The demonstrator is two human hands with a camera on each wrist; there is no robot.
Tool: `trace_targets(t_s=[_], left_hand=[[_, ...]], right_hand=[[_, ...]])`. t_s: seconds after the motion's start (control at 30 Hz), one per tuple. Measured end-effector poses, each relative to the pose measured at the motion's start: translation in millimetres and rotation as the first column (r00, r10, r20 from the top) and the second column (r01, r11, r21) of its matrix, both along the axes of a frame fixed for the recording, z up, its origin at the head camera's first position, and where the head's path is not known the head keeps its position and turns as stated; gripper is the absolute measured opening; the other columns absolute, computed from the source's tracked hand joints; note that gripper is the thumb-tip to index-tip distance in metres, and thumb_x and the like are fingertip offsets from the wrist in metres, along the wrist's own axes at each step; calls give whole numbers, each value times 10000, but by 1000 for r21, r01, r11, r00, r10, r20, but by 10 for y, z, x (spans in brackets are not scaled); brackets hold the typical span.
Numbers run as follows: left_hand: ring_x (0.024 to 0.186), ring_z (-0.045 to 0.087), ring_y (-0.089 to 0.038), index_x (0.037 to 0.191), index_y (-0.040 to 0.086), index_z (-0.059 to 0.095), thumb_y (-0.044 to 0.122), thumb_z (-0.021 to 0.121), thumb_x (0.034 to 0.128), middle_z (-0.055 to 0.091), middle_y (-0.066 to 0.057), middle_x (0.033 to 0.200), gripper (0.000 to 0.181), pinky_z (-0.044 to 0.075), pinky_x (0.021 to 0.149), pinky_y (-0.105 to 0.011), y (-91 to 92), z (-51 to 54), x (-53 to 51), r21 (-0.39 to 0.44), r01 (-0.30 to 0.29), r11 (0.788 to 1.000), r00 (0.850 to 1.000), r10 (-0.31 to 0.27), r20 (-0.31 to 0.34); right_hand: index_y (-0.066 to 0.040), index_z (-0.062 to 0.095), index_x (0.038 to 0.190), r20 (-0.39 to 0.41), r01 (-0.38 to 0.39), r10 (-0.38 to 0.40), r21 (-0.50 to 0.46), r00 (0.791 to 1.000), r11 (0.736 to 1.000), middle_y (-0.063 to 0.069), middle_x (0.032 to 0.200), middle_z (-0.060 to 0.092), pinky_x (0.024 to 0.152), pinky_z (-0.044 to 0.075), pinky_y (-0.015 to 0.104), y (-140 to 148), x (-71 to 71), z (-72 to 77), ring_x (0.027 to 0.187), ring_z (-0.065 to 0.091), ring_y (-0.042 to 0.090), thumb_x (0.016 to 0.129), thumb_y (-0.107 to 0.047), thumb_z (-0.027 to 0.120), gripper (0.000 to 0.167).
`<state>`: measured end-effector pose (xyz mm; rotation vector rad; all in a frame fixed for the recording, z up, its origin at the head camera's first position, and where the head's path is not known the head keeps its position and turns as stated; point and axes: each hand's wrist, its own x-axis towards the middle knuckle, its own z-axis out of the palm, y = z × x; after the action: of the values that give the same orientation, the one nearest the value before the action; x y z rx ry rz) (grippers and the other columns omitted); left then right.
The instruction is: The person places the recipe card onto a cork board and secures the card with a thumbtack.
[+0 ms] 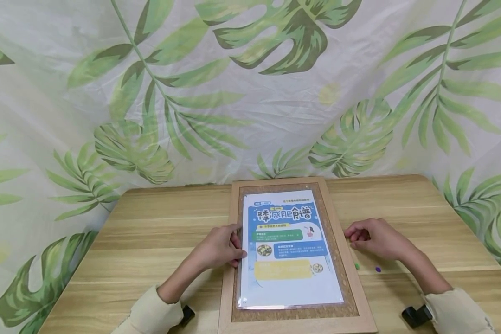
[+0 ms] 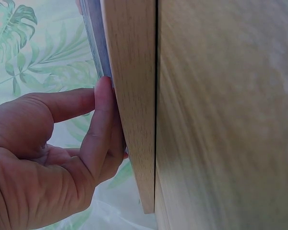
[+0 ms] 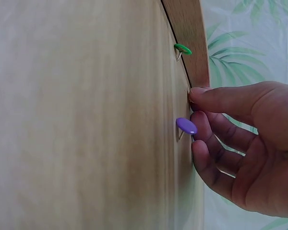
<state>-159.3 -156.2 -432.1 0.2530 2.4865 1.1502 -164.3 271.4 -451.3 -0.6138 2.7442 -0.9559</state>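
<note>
A printed sheet in a clear sleeve, blue and white with coloured panels, lies on a wood-framed cork board. My left hand rests at the left side of the board, its thumb and fingertips touching the sheet's left edge; in the left wrist view, the fingers lean against the frame. Right of the board, my right hand is low on the table. Thumb and index finger pinch a small dark purple thing, apparently a thumbtack, mostly hidden. Beside these fingers are a purple thumbtack and a green thumbtack.
The wooden table holds the board near its middle, reaching the back edge. Behind it hangs a leaf-patterned cloth. Black straps with small devices sit at the wrists.
</note>
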Motion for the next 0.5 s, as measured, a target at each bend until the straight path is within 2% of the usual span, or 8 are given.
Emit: trace_targets(t_s=[0.3,0.5], left_hand=[[607,687,-175,1578,-89,431,-53,818,893,647,-103,865,788,631,560,-307,3,10,13,-12,1,1000,1000,-1,-8],[605,687,-174,1580,-87,431,-50,819,894,648,-102,864,789,629,558,-305,9,23,13,-16,3,1000,1000,-4,-13]], right_hand=[[-91,797,1051,9,-2,2,5,1000,1000,-79,855,722,660,536,205,-8,5,37,753,607,12,925,-49,812,134],[-102,800,1050,-27,24,-23,23,999,999,-77,858,719,681,536,212,-47,-45,103,775,604,29,924,-50,810,136]])
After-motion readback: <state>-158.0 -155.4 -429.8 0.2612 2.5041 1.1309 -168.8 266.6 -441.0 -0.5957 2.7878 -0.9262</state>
